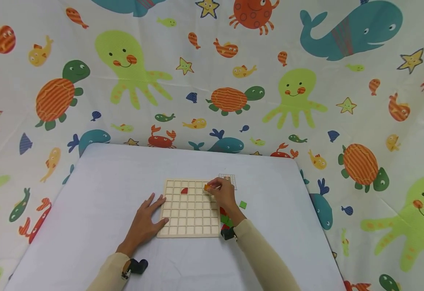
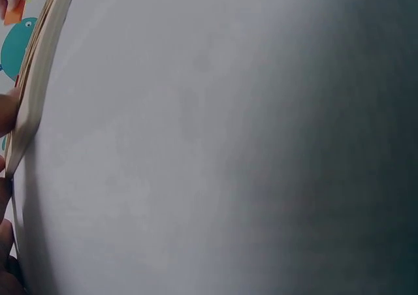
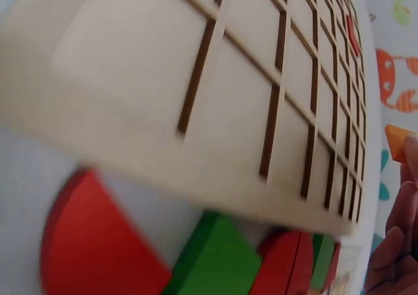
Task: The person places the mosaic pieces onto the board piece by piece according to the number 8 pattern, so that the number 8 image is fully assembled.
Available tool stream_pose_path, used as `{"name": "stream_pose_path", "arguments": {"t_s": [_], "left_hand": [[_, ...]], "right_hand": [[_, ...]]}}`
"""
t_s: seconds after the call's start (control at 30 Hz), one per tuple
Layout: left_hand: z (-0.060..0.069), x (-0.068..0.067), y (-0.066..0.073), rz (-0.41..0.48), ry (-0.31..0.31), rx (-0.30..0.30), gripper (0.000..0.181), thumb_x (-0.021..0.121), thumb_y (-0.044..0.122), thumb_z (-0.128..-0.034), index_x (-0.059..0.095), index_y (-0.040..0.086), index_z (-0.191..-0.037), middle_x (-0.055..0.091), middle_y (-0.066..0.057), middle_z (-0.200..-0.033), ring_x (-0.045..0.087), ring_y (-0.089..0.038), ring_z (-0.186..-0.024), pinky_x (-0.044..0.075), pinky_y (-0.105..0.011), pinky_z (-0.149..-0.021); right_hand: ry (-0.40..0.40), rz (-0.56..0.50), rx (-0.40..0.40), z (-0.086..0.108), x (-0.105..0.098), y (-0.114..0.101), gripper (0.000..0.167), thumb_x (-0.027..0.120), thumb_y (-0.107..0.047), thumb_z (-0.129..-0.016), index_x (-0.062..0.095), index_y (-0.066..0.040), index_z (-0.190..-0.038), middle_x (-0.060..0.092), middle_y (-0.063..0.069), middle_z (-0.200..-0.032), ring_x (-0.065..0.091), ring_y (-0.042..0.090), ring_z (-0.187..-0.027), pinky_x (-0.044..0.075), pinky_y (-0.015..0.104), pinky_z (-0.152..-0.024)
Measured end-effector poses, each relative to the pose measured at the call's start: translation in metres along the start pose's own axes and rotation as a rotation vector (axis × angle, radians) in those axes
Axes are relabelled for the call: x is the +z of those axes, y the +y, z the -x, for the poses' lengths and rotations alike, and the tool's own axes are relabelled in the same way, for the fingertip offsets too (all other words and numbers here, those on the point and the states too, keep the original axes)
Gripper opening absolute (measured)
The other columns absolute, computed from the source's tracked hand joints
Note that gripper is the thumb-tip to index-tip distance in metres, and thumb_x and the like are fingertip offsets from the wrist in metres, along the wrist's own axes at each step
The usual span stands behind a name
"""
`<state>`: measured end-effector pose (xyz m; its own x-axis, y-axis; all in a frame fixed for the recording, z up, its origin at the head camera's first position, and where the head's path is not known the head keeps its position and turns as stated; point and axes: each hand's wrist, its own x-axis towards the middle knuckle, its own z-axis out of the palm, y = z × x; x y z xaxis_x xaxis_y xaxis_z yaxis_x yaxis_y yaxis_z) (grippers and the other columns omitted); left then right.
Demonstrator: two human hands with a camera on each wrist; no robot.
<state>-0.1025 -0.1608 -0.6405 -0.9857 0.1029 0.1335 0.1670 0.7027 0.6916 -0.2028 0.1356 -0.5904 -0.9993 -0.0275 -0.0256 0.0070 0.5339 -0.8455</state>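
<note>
A square wooden grid board (image 1: pixel 188 216) with raised dividers lies on the table. One red quarter-circle piece (image 1: pixel 184 190) sits in a cell of its upper part. My left hand (image 1: pixel 143 222) rests at the board's left edge, fingers spread and thumb on the lower left side. Over the upper right cells, my right hand (image 1: pixel 224 197) pinches a small orange piece (image 1: pixel 206 187) between thumb and fingers. The right wrist view shows that orange piece (image 3: pixel 396 142) held above the board's surface, with its full outline partly hidden by the fingertips.
Red (image 3: pixel 98 243) and green pieces (image 3: pixel 215 259) lie along the board's right side, partly under my right forearm. A single green square (image 1: pixel 243 205) lies farther right. Behind my right hand is a printed grid card (image 1: pixel 232 180). A sea-animal curtain (image 1: pixel 197 81) hangs beyond the white table (image 1: pixel 124 173).
</note>
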Motion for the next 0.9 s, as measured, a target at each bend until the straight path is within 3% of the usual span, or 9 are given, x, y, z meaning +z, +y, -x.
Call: {"name": "stream_pose_path", "arguments": {"t_s": [0.37, 0.63, 0.9], "left_hand": [[0.000, -0.003, 0.005, -0.004, -0.006, -0.009, 0.074, 0.085, 0.026, -0.0871, 0.057, 0.007, -0.153, 0.048, -0.019, -0.164, 0.033, -0.052, -0.157, 0.025, -0.072, -0.126], [0.001, -0.003, 0.005, -0.001, 0.000, -0.015, 0.074, 0.084, 0.026, -0.0872, 0.057, 0.008, -0.153, 0.048, -0.019, -0.164, 0.033, -0.052, -0.157, 0.025, -0.072, -0.126], [0.001, -0.002, 0.004, -0.007, -0.006, -0.025, 0.074, 0.084, 0.027, -0.0876, 0.056, 0.009, -0.154, 0.047, -0.019, -0.165, 0.032, -0.052, -0.157, 0.026, -0.072, -0.126]], "right_hand": [[-0.070, 0.005, 0.009, -0.009, 0.038, -0.010, 0.006, 0.084, -0.014, -0.091, 0.083, -0.017, -0.097, 0.074, -0.001, -0.088, 0.066, 0.012, -0.079, 0.056, 0.025, -0.070], [-0.077, 0.128, -0.001, -0.011, 0.050, -0.018, 0.005, 0.083, -0.017, -0.092, 0.082, -0.016, -0.097, 0.073, -0.004, -0.085, 0.065, 0.009, -0.077, 0.055, 0.027, -0.071], [-0.091, 0.215, 0.002, -0.008, 0.056, -0.022, 0.008, 0.079, -0.020, -0.097, 0.080, -0.022, -0.089, 0.072, -0.006, -0.086, 0.063, 0.009, -0.077, 0.051, 0.026, -0.068]]}}
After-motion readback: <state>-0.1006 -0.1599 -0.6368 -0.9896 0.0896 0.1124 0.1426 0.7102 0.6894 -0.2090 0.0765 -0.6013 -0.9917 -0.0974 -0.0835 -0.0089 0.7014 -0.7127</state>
